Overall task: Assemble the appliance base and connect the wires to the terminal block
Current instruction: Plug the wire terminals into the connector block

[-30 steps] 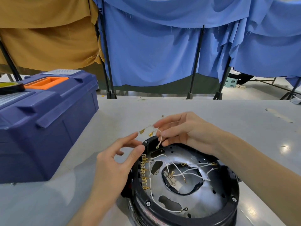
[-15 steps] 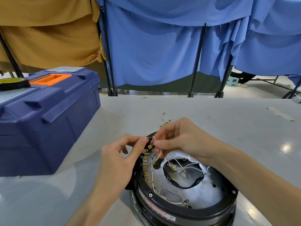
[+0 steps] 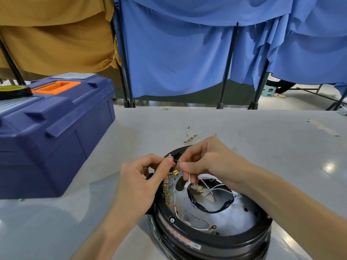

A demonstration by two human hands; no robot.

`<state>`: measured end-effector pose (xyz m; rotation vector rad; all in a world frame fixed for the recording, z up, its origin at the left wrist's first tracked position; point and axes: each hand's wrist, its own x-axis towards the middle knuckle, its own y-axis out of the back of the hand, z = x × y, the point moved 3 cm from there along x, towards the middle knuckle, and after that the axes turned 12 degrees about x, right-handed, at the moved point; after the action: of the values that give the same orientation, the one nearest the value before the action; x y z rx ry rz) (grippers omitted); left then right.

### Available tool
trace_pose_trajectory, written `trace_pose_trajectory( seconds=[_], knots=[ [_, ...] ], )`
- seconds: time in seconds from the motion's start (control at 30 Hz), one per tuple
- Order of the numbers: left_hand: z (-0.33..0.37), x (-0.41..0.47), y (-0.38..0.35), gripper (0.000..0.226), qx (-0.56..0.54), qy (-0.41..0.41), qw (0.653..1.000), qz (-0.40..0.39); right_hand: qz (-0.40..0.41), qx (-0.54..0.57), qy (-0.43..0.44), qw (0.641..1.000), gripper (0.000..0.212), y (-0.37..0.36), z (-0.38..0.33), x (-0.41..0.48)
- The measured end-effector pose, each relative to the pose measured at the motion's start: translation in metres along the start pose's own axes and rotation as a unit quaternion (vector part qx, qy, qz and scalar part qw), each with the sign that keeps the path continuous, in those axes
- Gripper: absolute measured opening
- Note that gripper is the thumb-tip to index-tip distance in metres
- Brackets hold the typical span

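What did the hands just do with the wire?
The left hand and right hand came together, down by the terminals. The left hand, open before, now pinches the wire too; the right hand keeps pinching it. The base and toolbox stayed put.

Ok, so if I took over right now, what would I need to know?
Left hand and right hand pinch a wire above the block, a connector hanging beside its top.
Base sits on the table; spare wires lie behind it.
Done: several connectors seem to sit on the block.
To do: this wire, plus loose ones inside the base.
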<state>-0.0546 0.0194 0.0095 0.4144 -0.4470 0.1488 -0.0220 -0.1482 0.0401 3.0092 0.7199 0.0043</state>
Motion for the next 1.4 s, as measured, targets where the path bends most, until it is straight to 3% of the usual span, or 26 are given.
trace_pose_trajectory(
  seconds=[0.1,0.37,0.53,0.73,1.27,1.4],
  knots=[
    [-0.001,0.001,-0.001,0.018,0.000,0.002,1.000,0.002,-0.016,0.054,-0.009,0.998,0.009,0.001,0.003,0.000],
    [0.004,0.002,0.000,0.030,-0.057,-0.004,0.997,-0.060,-0.028,0.078,-0.006,0.997,0.008,0.005,0.004,-0.003],
    [0.008,0.000,-0.002,0.021,-0.018,-0.022,0.994,-0.107,-0.038,0.071,-0.015,0.997,0.011,0.007,0.004,-0.006],
    [0.010,0.000,-0.001,0.009,0.006,-0.039,0.996,-0.083,-0.059,0.113,-0.036,0.991,0.021,0.006,0.001,-0.010],
    [0.004,-0.004,-0.007,0.018,0.048,-0.002,0.997,-0.057,0.002,0.135,-0.020,0.991,0.019,0.014,0.008,-0.014],
    [0.003,-0.003,-0.007,0.015,0.034,0.002,0.998,-0.053,-0.019,0.107,-0.025,0.994,0.019,0.014,0.008,-0.013]
  ],
)
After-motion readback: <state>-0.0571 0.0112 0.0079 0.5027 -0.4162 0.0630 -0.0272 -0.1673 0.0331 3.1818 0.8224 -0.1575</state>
